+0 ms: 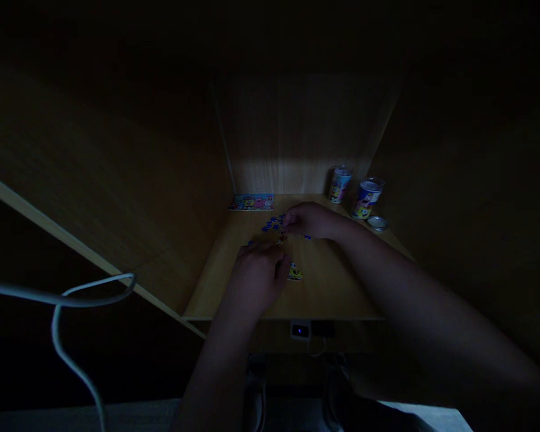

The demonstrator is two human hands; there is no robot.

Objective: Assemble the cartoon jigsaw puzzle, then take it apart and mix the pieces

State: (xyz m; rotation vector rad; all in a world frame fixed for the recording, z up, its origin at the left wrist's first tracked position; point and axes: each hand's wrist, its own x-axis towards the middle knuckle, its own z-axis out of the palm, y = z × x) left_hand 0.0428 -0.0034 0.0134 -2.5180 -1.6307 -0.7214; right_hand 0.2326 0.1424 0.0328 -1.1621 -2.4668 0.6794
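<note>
The scene is very dark. My left hand point(258, 273) rests knuckles-up on a small wooden desk point(337, 288), fingers curled over a partly joined patch of puzzle point(295, 274). My right hand point(308, 219) reaches further back, fingers bent down onto a scatter of loose blue puzzle pieces point(272, 225). What either hand grips is hidden by the fingers.
A picture card point(252, 202) lies at the desk's back left. Two printed tins point(339, 184) point(366, 198) stand at the back right, a round lid point(378, 223) beside them. Wooden walls close in the desk. A white cable point(67, 300) hangs at the left.
</note>
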